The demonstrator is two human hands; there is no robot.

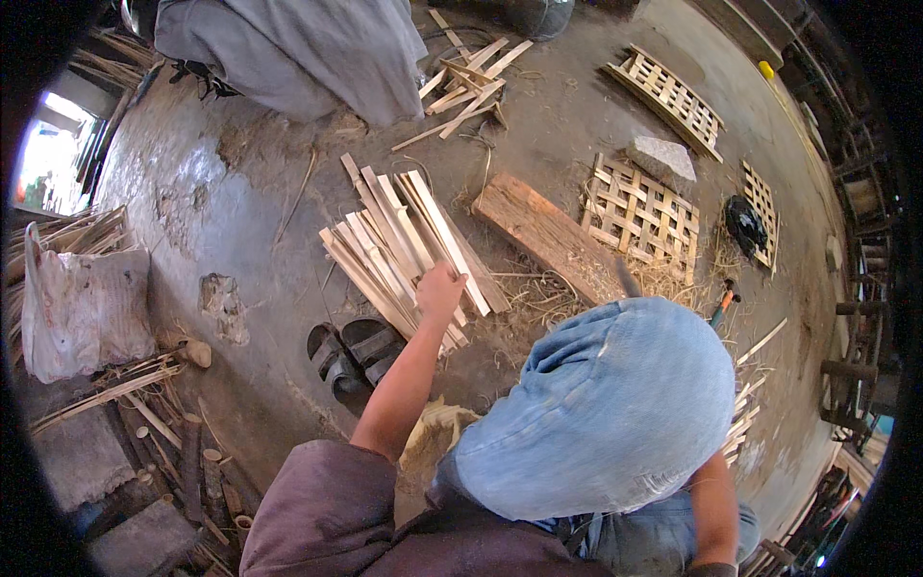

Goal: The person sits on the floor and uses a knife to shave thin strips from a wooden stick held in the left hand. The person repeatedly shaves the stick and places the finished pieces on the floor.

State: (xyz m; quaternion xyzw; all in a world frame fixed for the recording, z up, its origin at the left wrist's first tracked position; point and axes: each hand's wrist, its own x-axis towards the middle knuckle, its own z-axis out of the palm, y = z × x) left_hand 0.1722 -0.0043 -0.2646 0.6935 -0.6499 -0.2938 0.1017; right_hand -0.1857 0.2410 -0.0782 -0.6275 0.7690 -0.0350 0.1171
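My left hand is at the near end of a pile of split bamboo strips, its fingers closed round a strip. The pale strips lie roughly side by side on the floor, fanned a little. My right forearm goes down behind my raised knee in blue denim, which hides the right hand. Past the knee a dark blade sticks up by a thick wooden plank; its handle is hidden. Curly bamboo shavings cover the floor round the plank.
Dark sandals lie left of my forearm. Woven bamboo panels lie at the right, one under a stone. A tool with an orange handle lies beyond my knee. Bamboo offcuts lie at the back, beside grey cloth.
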